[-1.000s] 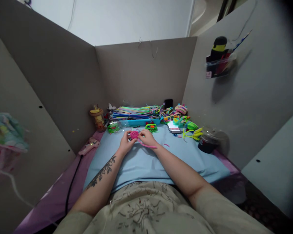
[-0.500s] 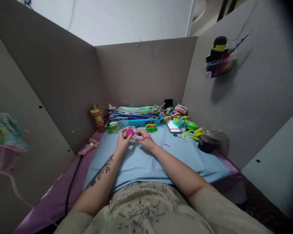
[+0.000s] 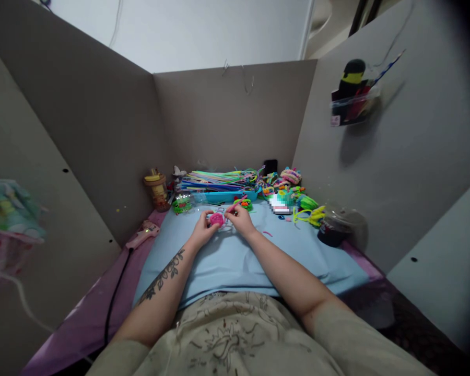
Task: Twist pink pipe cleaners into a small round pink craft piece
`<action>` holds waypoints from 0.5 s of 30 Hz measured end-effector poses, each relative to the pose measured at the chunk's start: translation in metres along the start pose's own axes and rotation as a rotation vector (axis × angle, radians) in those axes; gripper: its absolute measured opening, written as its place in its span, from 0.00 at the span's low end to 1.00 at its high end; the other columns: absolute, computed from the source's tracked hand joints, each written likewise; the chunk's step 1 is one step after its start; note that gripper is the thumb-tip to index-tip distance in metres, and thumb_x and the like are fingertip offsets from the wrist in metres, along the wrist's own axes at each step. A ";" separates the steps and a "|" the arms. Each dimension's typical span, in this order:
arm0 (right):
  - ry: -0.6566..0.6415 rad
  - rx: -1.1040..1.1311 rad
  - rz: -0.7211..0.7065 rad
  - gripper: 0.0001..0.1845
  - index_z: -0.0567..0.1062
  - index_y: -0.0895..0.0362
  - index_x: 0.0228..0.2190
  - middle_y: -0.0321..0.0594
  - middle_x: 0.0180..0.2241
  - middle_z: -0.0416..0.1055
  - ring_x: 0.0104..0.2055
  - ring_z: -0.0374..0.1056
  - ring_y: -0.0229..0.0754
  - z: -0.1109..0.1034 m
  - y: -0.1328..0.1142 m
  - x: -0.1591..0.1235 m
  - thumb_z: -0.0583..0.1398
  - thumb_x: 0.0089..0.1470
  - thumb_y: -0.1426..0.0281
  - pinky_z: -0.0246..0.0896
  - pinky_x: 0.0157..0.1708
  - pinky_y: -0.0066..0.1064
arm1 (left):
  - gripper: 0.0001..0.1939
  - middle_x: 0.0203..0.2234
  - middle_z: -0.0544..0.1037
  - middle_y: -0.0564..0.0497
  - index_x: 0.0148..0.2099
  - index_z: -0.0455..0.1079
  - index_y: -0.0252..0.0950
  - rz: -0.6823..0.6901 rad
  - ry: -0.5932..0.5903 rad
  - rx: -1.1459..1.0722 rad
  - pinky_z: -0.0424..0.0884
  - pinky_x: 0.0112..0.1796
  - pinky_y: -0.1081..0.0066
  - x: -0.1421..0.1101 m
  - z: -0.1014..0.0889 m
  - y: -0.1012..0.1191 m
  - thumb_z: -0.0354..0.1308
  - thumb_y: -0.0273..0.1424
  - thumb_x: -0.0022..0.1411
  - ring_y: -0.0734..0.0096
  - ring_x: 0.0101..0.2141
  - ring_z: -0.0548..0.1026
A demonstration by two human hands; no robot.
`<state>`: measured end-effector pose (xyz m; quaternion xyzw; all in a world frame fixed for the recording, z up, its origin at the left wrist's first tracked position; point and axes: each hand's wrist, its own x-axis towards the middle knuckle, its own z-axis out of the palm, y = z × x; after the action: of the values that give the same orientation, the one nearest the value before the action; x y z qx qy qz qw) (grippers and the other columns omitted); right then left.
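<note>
Over the blue cloth (image 3: 207, 261), my left hand (image 3: 204, 228) pinches a round pink coil of pipe cleaner (image 3: 216, 219) between thumb and fingers. My right hand (image 3: 238, 219) is closed on a pink pipe cleaner strand (image 3: 242, 200) just right of the coil; its end points up past the fingertips. Whether the strand joins the coil is too small to tell. Behind my right hand sits a green pipe cleaner piece (image 3: 248, 204) with orange and dark details, partly covered. A short pink scrap (image 3: 267, 233) lies on the cloth to the right.
A blue tray (image 3: 227, 197) full of colourful pipe cleaners stands at the back. On the left are a pink glue gun (image 3: 143, 236) and a tumbler (image 3: 156, 190). Yellow pipe cleaners (image 3: 317, 214) and a dark lidded tub (image 3: 332, 230) stand right. Grey panels enclose the table.
Both hands have shifted slightly right, the left also nearer to me with the coil. The strand in my right hand has swung from lying sideways to pointing up.
</note>
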<state>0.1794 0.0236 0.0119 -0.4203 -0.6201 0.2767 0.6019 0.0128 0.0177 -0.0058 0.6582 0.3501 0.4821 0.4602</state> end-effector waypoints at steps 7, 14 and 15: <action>-0.058 0.016 0.012 0.07 0.73 0.58 0.24 0.37 0.29 0.66 0.31 0.63 0.39 -0.003 0.009 0.003 0.62 0.40 0.66 0.59 0.33 0.31 | 0.28 0.25 0.71 0.56 0.49 0.54 0.35 -0.006 -0.036 0.029 0.61 0.26 0.77 -0.002 0.001 0.004 0.61 0.36 0.50 0.77 0.23 0.68; -0.143 -0.069 -0.093 0.08 0.74 0.56 0.26 0.37 0.32 0.64 0.39 0.62 0.41 -0.006 0.018 0.008 0.63 0.41 0.65 0.57 0.43 0.33 | 0.26 0.28 0.71 0.54 0.49 0.54 0.35 0.017 -0.098 0.085 0.64 0.29 0.75 -0.004 -0.001 0.002 0.60 0.34 0.50 0.76 0.26 0.69; -0.162 -0.090 -0.095 0.08 0.74 0.56 0.26 0.37 0.32 0.63 0.40 0.61 0.41 -0.007 0.018 0.008 0.63 0.42 0.64 0.56 0.43 0.33 | 0.26 0.29 0.71 0.54 0.49 0.55 0.34 0.019 -0.096 0.097 0.64 0.29 0.75 -0.004 -0.001 0.002 0.60 0.33 0.50 0.75 0.27 0.69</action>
<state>0.1902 0.0387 0.0014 -0.3932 -0.6979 0.2529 0.5426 0.0105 0.0138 -0.0048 0.7054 0.3443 0.4366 0.4395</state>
